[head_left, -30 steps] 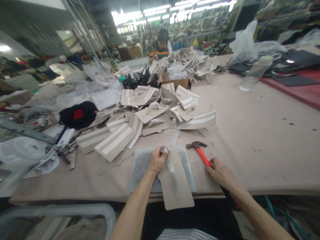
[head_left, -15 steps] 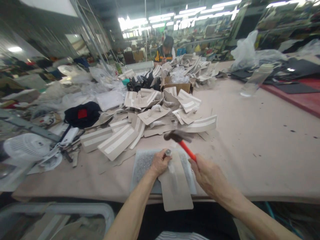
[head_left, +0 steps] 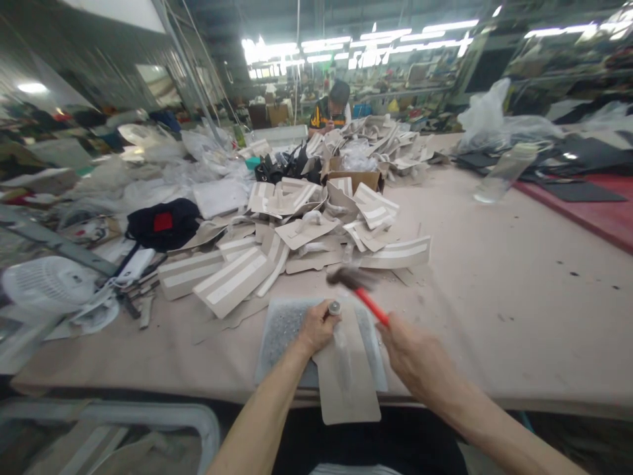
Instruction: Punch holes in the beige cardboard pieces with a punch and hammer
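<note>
My right hand (head_left: 413, 349) is closed round the red handle of a claw hammer (head_left: 372, 306). The hammer's blurred head is raised above and just beyond a small metal punch (head_left: 335, 308). Fingers and thumb of my left hand (head_left: 318, 328) pinch this short round tool, its flat top facing up. Under it lies a beige panel (head_left: 349, 382) with a strap-like strip along its middle. The panel rests partly on a grey, pitted pad (head_left: 283, 333) and overhangs the table's front edge. The punch's lower end is hidden by my fingers.
Beyond the pad is a heap of beige panels (head_left: 232, 280) with white strips. A cardboard box (head_left: 359, 179) stands behind it. To the left are a white fan (head_left: 49, 287) and a dark cap (head_left: 163, 224); to the right, a clear bottle (head_left: 504, 175). A person (head_left: 331, 109) sits at the far side.
The hammer head is slightly lower in the picture, still raised and blurred. My left hand, the punch and the panel keep nearly the same place. The camera view has shifted slightly.
</note>
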`<action>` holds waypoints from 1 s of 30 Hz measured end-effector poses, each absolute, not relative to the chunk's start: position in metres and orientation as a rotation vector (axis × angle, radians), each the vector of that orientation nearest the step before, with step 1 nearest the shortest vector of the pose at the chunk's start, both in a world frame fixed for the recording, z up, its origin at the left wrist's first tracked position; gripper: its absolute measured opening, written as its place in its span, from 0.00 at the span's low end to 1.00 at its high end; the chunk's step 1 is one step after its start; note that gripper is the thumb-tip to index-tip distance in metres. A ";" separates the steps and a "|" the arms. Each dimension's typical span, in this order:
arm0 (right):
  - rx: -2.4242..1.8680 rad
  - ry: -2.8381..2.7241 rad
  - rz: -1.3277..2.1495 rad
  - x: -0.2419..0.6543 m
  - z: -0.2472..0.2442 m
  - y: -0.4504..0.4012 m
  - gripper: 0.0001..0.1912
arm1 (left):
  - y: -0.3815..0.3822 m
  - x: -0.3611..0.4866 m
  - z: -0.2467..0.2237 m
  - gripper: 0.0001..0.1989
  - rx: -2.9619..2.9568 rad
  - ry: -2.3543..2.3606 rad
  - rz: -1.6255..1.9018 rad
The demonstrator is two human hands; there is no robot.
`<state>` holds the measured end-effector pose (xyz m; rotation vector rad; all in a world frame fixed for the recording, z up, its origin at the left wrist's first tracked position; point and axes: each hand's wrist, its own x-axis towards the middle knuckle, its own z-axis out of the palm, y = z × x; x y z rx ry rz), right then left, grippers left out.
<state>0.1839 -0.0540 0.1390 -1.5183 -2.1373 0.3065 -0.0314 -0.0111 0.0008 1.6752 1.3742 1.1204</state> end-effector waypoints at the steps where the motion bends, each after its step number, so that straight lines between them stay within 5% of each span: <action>1: -1.559 -2.219 0.346 0.186 0.123 -0.055 0.14 | -0.012 -0.031 0.001 0.06 1.665 1.370 1.122; 9: -2.014 -2.431 0.569 0.229 0.080 -0.038 0.15 | -0.014 -0.030 0.002 0.06 1.645 1.338 1.164; 12: -2.112 -2.373 0.342 0.226 0.061 -0.035 0.15 | -0.014 -0.031 0.003 0.06 1.618 1.339 1.179; 17: -1.315 -2.634 0.012 0.172 0.052 -0.052 0.26 | -0.014 -0.029 0.005 0.05 1.521 1.308 1.231; 20: -0.814 -2.908 0.052 0.138 0.054 -0.061 0.17 | -0.009 -0.025 -0.001 0.04 1.336 1.334 1.278; 25: -0.928 -2.947 -0.288 0.126 0.060 -0.062 0.16 | 0.008 -0.042 0.013 0.11 0.838 1.474 1.567; 30: -1.343 -2.827 -0.293 0.128 0.097 -0.055 0.12 | 0.008 -0.088 0.086 0.16 0.952 1.415 1.964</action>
